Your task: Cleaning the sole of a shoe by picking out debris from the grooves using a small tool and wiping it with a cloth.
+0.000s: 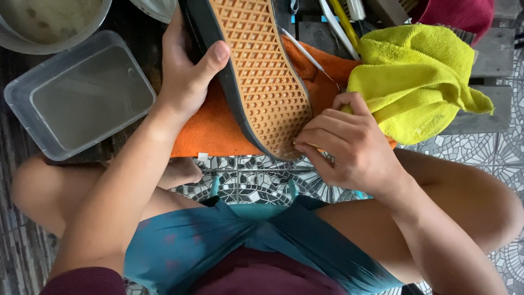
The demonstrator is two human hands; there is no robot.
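A shoe point(256, 71) lies sole up, its tan waffle-patterned sole edged in black. My left hand point(185, 76) grips its side, thumb pressed on the sole. At the heel end of the sole my right hand point(349, 147) has its fingers pinched together around a thin metal pick point(308, 54), whose shaft runs up and left over the orange cloth point(213, 128) under the shoe. The pick's tip is hidden by my fingers.
A clear plastic tub of cloudy water point(82, 95) sits at the left, a grey basin point(49, 24) behind it. A yellow-green cloth point(420, 82) lies at the right, a dark red one point(464, 13) beyond. Brushes and tools point(344, 22) lie at the top. My bare knees rest over mosaic floor tiles point(256, 180).
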